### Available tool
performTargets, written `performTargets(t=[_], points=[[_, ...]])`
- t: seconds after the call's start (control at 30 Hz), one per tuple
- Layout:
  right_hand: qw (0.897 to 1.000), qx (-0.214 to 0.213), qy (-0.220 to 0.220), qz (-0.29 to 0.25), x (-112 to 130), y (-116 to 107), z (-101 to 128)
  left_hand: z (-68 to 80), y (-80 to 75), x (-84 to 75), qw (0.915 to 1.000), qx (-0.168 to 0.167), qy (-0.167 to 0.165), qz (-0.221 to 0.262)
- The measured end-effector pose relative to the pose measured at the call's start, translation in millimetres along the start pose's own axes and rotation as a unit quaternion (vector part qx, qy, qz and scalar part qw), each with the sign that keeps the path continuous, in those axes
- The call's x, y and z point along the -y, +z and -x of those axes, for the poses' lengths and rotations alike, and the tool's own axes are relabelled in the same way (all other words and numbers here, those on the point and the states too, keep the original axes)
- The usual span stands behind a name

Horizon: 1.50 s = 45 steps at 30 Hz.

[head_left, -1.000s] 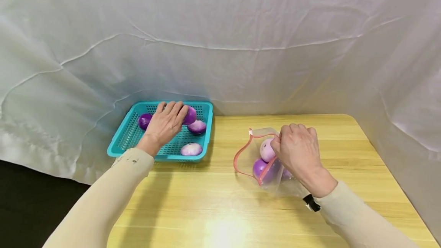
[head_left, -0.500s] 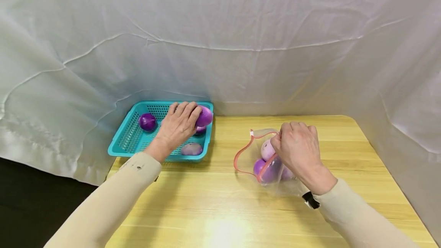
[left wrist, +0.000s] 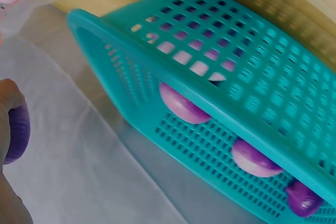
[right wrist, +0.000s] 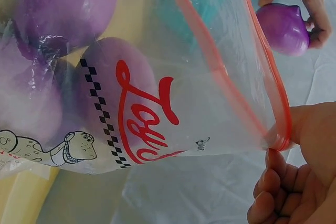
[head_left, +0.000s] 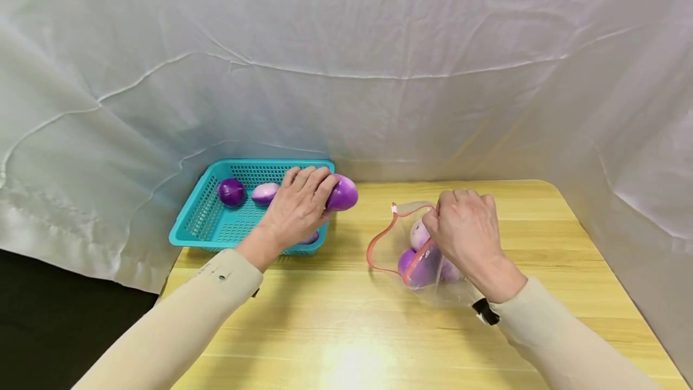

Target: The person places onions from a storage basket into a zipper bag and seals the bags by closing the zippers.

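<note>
My left hand (head_left: 295, 209) grips a purple onion (head_left: 343, 193) over the right rim of the turquoise basket (left wrist: 273, 74). With thumb and fingers my right hand (head_left: 468, 236) pinches the red-edged mouth of a clear zip bag (right wrist: 197, 119). That bag stands partly open, its mouth turned toward the basket, and several onions (right wrist: 68, 9) lie inside it. In the right wrist view the held onion (right wrist: 284, 29) appears just beyond the bag's mouth. The basket holds a dark purple onion (head_left: 231, 192), a paler onion (head_left: 265, 193), and another onion (head_left: 310, 238) partly hidden by my left hand.
The basket and bag rest on a light wooden table (head_left: 346, 318). A pale grey cloth (head_left: 379, 119) hangs behind it and along the sides. At the lower left, beyond the table's edge, is a dark area (head_left: 59, 318).
My left hand has carried the onion rightward, from over the basket's interior to past its right rim, uncovering a paler onion. The right hand and bag have stayed nearly in place.
</note>
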State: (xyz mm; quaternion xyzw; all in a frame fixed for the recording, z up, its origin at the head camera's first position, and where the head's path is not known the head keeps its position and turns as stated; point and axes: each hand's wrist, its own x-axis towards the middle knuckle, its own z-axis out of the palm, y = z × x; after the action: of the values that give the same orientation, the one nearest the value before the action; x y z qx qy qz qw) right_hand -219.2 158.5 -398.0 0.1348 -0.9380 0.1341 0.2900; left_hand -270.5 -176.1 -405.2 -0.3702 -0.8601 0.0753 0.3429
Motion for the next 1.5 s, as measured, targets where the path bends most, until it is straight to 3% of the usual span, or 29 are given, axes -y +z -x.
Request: performTargets(t=[0.23, 0.6, 0.8, 1.13, 1.5], points=[[1.000, -0.002, 0.000, 0.000, 0.4, -0.5, -1.8, -8.8, -3.5, -15.2, 0.9997, -0.016, 0.017, 0.008], [1.000, -0.020, -0.008, -0.006, 1.5, -1.0, -5.6, -21.6, -4.6, -49.8, 0.9985, -0.001, 0.034, 0.043], [1.000, -0.013, -0.002, -0.011, 2.4, -1.9, -7.7, -26.9, 2.1, -70.7, 0.9960, -0.009, 0.053, 0.071], [1.000, -0.009, -0.002, -0.008, 1.5, 0.0, -6.8, -35.3, 12.9, -106.2, 0.9929, 0.001, 0.095, 0.072], [1.000, 0.002, 0.013, -0.014, 2.4, -1.2, -5.6, -48.0, 23.7, -128.9, 0.9890, 0.039, 0.123, 0.071]])
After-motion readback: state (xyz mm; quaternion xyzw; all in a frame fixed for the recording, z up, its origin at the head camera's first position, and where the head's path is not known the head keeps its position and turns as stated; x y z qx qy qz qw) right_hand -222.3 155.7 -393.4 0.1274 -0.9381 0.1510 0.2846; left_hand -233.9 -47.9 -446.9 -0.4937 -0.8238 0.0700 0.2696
